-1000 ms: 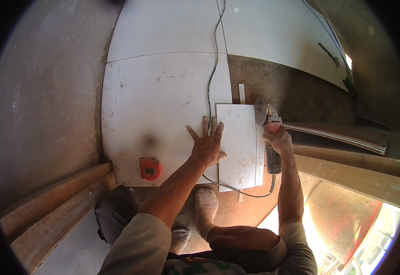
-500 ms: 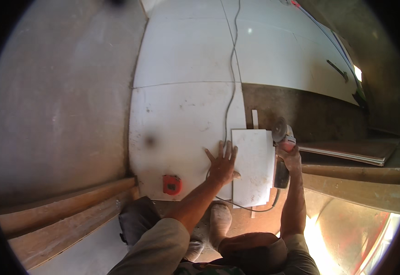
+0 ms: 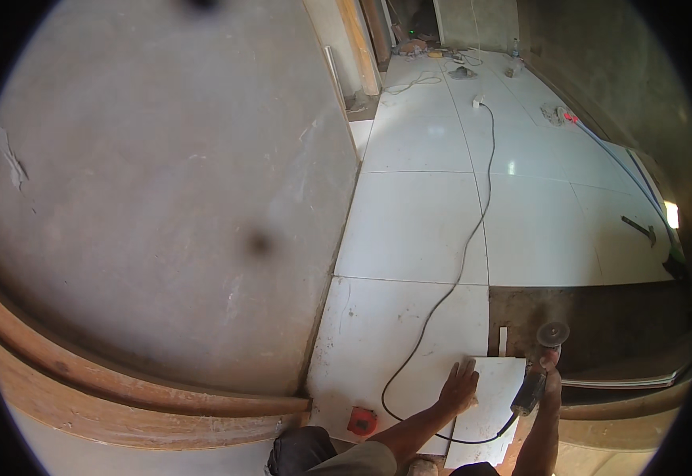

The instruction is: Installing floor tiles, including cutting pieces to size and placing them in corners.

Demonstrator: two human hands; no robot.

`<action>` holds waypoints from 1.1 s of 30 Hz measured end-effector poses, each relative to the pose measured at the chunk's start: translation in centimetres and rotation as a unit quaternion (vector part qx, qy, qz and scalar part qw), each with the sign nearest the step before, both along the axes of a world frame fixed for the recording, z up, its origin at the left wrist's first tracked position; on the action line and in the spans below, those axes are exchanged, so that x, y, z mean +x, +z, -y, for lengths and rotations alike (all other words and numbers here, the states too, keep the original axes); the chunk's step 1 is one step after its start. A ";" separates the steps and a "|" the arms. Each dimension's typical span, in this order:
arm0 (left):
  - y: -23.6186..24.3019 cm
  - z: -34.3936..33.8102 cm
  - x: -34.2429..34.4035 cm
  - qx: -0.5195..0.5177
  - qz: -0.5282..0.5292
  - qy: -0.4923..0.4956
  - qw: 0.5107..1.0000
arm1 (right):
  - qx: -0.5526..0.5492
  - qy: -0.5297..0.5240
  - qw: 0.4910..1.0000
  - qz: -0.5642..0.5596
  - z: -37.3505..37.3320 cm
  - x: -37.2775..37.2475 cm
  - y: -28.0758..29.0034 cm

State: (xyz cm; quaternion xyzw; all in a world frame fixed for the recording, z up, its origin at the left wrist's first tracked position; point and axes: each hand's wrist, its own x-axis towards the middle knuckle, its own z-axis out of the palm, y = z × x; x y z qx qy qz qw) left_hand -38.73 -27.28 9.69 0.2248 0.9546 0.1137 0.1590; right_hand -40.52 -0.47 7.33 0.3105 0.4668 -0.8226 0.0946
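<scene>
My left hand (image 3: 458,390) lies with fingers out at the left edge of a loose white tile piece (image 3: 484,408), which rests over the lower floor tiles. My right hand (image 3: 550,367) grips an angle grinder (image 3: 530,390) beside that piece's right edge, its disc (image 3: 553,334) facing up at the camera over a dark untiled strip (image 3: 615,317), with faint dust around it. The grinder's cord (image 3: 465,259) snakes across the white tiles. A red tape measure (image 3: 362,420) sits left of my left forearm. A narrow white strip (image 3: 503,341) pokes out past the loose piece's far edge.
A grey wall (image 3: 147,182) with wooden boards (image 3: 124,381) at its foot bounds the left. The tiled floor (image 3: 409,222) runs back to clutter (image 3: 417,47) by a doorway. A dark tool (image 3: 638,228) and a blue hose (image 3: 615,160) lie on the right.
The view has tilted up toward the far floor, so my hands sit lower in it. The grinder's disc has turned to show more of its face; my left hand has stayed by the tile piece.
</scene>
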 end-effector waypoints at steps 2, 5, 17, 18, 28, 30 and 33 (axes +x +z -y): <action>0.1 -0.4 -2.1 0.002 -0.040 -0.007 0.999 | -0.092 -0.008 0.996 -0.016 0.3 -0.3 0.2; -0.1 -1.6 -4.9 -0.013 0.024 0.005 1.000 | -0.127 0.008 0.992 0.020 0.6 -0.1 0.8; 2.5 -2.8 -8.5 -0.134 0.262 0.109 0.950 | -0.035 -0.028 0.999 0.005 2.1 2.2 9.9; 3.3 -1.7 -8.6 -0.130 0.341 0.100 0.926 | -0.027 -0.025 0.999 -0.003 2.3 2.2 11.1; 19.5 3.0 1.3 0.087 0.234 -0.058 0.966 | 0.032 -0.017 0.999 -0.003 4.5 1.3 30.5; 24.3 5.6 2.8 0.120 0.211 0.011 0.970 | 0.065 -0.039 0.997 0.006 5.1 1.9 34.9; 33.0 9.5 4.2 0.158 0.125 0.159 0.967 | 0.065 -0.006 0.997 -0.029 5.7 3.0 41.9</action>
